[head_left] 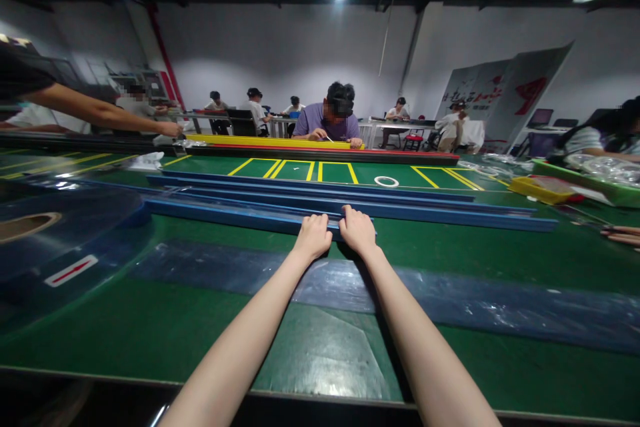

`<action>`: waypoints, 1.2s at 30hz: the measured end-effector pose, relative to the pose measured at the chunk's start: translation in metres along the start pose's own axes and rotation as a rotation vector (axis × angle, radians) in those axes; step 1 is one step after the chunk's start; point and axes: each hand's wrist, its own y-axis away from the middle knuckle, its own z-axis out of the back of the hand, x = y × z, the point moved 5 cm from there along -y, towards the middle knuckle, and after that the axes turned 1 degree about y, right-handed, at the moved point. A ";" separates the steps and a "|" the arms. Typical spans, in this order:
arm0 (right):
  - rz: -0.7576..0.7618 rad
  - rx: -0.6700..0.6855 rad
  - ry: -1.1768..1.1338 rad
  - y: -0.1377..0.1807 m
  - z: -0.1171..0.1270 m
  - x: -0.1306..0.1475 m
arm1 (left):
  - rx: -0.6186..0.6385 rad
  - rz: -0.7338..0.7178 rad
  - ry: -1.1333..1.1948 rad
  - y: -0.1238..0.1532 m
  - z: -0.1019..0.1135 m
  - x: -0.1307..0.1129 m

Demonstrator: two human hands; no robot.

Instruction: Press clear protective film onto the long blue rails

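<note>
Both my arms reach forward over a green table (150,327). My left hand (313,235) and my right hand (357,229) sit side by side, fingers curled down and closed on the near edge of a long blue strip (225,215). That strip runs left to right across the table. More long blue strips (425,208) lie just behind it, parallel. A band of clear film (475,307) lies flat on the table under my forearms.
A large reel of clear film (55,240) with a red arrow label sits at left. Yellow and red strips (270,142) lie in front of a seated person in a purple shirt (327,121). Another person's arm (100,113) reaches in from the left. Yellow tray (543,188) at right.
</note>
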 end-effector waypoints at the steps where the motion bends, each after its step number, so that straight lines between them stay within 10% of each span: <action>1: -0.005 -0.005 -0.003 0.001 0.000 -0.001 | -0.001 0.006 0.001 0.000 0.000 0.000; 27: -0.065 -0.008 0.044 -0.001 -0.002 -0.005 | -0.080 -0.056 0.042 0.002 0.003 0.002; 36: -0.071 0.008 0.121 0.013 0.009 -0.051 | -0.147 -0.112 0.040 0.004 0.006 0.000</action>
